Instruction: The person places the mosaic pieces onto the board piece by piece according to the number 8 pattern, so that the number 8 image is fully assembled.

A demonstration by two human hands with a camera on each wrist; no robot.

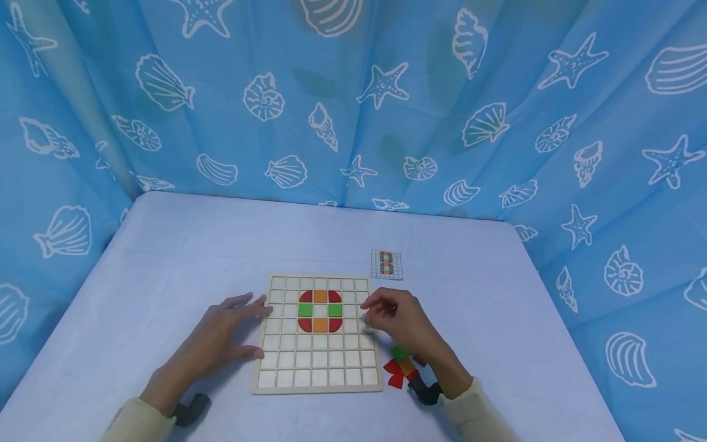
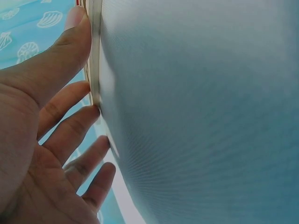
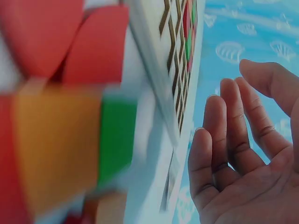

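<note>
A wooden grid board (image 1: 315,389) lies flat on the table. In its upper middle, tiles form a ring around one bare cell: rounded red corners (image 1: 334,325), orange squares (image 1: 320,325) above and below, green squares (image 1: 334,310) at the sides. My left hand (image 1: 223,334) rests at the board's left edge, thumb and fingers spread along it, touching the rim in the left wrist view. Over the right edge hovers my right hand (image 1: 400,314), fingers bent gently with nothing between them; the right wrist view shows its palm (image 3: 252,191) bare.
Loose red, orange and green tiles (image 1: 407,367) lie in a small heap right of the board, partly under my right wrist. A small pattern card (image 1: 393,275) lies beyond the board's top right corner. A blue shell-print curtain (image 1: 353,123) surrounds the table (image 1: 221,239).
</note>
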